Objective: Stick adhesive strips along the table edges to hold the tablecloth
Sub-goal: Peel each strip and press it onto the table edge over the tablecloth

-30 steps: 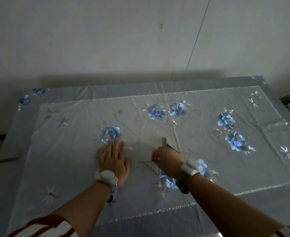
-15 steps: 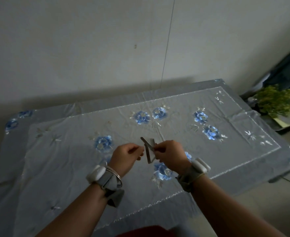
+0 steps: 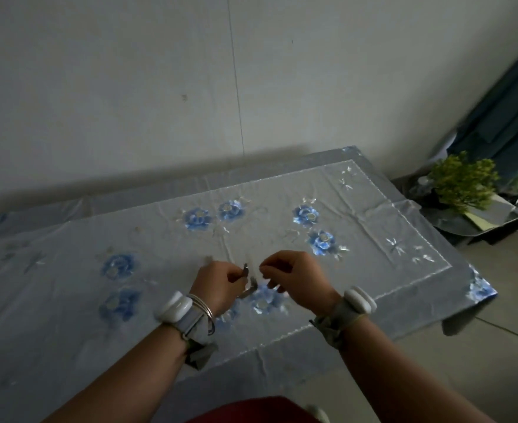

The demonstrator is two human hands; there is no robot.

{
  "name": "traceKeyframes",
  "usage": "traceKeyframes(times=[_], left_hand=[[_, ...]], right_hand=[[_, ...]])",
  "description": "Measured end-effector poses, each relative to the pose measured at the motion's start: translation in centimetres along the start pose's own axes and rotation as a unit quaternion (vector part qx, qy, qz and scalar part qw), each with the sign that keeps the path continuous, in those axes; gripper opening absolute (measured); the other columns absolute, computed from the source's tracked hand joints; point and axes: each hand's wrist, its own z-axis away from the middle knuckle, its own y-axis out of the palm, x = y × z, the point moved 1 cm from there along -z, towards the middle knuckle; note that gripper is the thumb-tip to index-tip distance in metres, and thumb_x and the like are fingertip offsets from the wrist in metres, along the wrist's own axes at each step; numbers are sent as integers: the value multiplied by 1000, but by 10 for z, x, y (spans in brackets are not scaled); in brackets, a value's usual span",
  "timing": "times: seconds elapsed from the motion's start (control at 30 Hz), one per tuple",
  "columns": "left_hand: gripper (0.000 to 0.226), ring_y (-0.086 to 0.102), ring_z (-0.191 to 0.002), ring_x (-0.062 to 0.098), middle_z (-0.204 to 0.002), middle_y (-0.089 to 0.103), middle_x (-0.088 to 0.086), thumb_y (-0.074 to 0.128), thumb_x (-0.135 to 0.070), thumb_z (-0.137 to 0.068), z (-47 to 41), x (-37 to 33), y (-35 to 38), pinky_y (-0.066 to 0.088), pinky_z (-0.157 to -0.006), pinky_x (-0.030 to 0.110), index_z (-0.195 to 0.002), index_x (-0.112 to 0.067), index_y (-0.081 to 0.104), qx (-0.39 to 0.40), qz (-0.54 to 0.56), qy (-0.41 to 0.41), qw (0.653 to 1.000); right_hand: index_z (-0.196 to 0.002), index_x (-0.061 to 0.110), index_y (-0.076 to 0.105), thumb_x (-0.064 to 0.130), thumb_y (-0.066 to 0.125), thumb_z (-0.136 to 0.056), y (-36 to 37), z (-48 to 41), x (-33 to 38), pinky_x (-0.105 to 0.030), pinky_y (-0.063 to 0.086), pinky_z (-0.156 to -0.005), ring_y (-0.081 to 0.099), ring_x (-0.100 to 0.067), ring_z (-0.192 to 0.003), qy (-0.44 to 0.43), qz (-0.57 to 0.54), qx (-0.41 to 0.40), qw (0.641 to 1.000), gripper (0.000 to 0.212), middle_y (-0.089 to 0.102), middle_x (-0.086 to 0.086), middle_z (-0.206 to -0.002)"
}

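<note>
A pale grey tablecloth (image 3: 68,300) covers the table, and it is thin and shiny with wrinkles in it. It has blue flowers (image 3: 118,265) sewn on it and a silvery line near its border. The cloth hangs a little over the near edge and over the right corner. The left hand (image 3: 219,285) is held over the middle of the cloth, with a white band and thin silver bangles on its wrist. Its fingers are curled in tight and pinch one end of the adhesive strip (image 3: 248,285). The strip is small, dark grey and narrow, and it bends in the middle like a bent stick. It sits in the air between the two hands, just above a blue flower. The right hand (image 3: 294,277) is just beside it, with its fingers curled in too. The picture is too blurry there to tell if they touch the strip. Far right, a green plant (image 3: 462,181) sits on the floor.
</note>
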Motion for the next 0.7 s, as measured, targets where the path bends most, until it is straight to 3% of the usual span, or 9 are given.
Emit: traceKeyframes(times=[0.13,0.27,0.4,0.5,0.57,0.7], left_hand=[[27,61,-70,19,-73,69,12,58,-30,-81,0,-48,52,39,-61,26,-72,-8,71,66,-37,12,997],[19,53,-60,11,-77,71,15,57,-14,-82,5,-77,97,34,-54,13,-71,-5,71,65,-10,-2,998],[21,62,-72,19,-81,73,11,56,-18,-83,4,-82,117,41,-65,27,-80,-8,74,61,-7,-28,998],[27,67,-77,22,-81,74,10,54,-27,-76,-4,-81,122,49,-72,33,-81,-9,74,75,18,-51,996],[22,66,-79,25,-82,73,13,58,-22,-80,-15,-83,126,50,-76,36,-82,-7,74,93,1,-52,994],[32,65,-77,31,-79,70,19,51,-29,-68,-30,-89,132,51,-76,41,-73,-4,70,96,8,-72,993]], right_hand=[[-100,15,68,15,60,-88,-58,4,-30,-15,51,-51,61,2,-53,-3,33,-7,999,14,65,9,-72],[-107,19,69,22,58,-90,-101,5,-62,-14,51,-53,60,4,-57,19,90,59,994,21,67,8,-84],[-98,10,73,16,63,-86,-114,-5,-77,-13,49,-52,58,4,-54,39,78,111,990,17,67,4,-74],[-95,8,73,17,65,-84,-118,-20,-81,-16,50,-52,57,-3,-57,122,69,149,979,16,64,5,-67],[-94,7,72,19,64,-85,-122,-30,-83,-16,51,-53,57,-3,-59,170,71,178,967,17,62,7,-64],[-97,10,69,22,62,-87,-131,-48,-87,-17,49,-54,56,-4,-62,169,90,203,960,17,62,7,-70]])
